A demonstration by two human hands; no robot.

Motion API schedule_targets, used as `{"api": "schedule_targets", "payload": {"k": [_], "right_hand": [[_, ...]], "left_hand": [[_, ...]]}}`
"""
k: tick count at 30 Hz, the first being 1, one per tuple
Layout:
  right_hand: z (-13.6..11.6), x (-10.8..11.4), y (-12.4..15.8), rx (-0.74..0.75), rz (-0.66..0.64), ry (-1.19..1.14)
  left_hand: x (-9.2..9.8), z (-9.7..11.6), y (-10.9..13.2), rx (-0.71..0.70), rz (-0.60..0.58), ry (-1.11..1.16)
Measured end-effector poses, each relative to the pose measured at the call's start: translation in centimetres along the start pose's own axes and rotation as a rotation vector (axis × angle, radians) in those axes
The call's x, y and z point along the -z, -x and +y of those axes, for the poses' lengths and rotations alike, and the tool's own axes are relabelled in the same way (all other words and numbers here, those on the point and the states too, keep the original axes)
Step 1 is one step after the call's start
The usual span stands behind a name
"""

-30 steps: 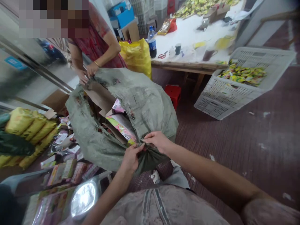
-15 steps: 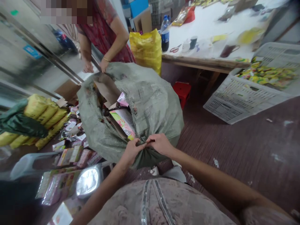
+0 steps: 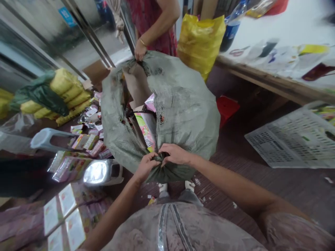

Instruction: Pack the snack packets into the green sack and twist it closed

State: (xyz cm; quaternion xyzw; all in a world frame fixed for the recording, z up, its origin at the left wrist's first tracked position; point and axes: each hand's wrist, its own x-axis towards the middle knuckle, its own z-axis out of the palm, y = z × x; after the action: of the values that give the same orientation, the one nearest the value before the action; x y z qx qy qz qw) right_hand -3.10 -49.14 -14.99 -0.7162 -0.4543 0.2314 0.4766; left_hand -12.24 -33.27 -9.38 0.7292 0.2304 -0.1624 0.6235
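Hands — left hand (image 3: 146, 166), right hand (image 3: 175, 154) — meet, fingers pinching sack (image 3: 183, 108) edge.

Single head-worn view, angled steeply down, close over the sack (image 3: 180, 104)

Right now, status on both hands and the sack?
Left hand and right hand both pinch the near rim of the grey sack. Sack open, cartons inside. Co-worker's hand grips the far rim.
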Motion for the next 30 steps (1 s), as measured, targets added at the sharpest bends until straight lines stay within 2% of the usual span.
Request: {"api": "schedule_targets", "payload": {"k": [3,5,8,12,15,19,21,24,25,27,30], "right_hand": [[0.0,-0.4,0.2,0.043,-0.004,0.029],[0.1,-0.8,0.3,0.072,0.019,0.051],[0.3,-1.2,0.2,0.085,0.096,0.056],[0.6,-1.7,0.3,0.103,0.239,-0.003],[0.6,-2.5,0.7,0.084,0.342,-0.069],[0.4,-3.7,1.0,-0.006,0.483,-0.104],[0.3,-4.3,0.5,-0.066,0.568,-0.102],[0.0,-5.1,-0.7,-0.184,0.71,-0.073],[-0.2,-5.4,-1.1,-0.234,0.749,-0.06],[-0.6,-5.5,-1.8,-0.336,0.777,-0.043],[-1.2,-4.6,-1.7,-0.435,0.683,-0.055]], "left_hand": [[-0.1,-0.9,0.0,0.003,0.034,0.003],[-0.2,-0.7,0.0,-0.03,0.074,-0.026],[-0.3,0.1,-0.1,-0.073,0.133,-0.107],[-0.6,0.4,0.4,-0.15,0.208,-0.324],[-0.6,-0.1,0.9,-0.258,0.26,-0.441],[0.3,0.1,1.1,-0.544,0.368,-0.711],[1.1,0.4,0.8,-0.61,0.332,-0.803],[1.9,0.2,-0.1,-0.482,0.142,-0.77],[2.1,-0.1,-0.4,-0.426,0.119,-0.748],[2.1,-0.7,-1.0,-0.342,0.157,-0.703],[2.0,-1.5,-1.8,-0.27,0.234,-0.58]]}}
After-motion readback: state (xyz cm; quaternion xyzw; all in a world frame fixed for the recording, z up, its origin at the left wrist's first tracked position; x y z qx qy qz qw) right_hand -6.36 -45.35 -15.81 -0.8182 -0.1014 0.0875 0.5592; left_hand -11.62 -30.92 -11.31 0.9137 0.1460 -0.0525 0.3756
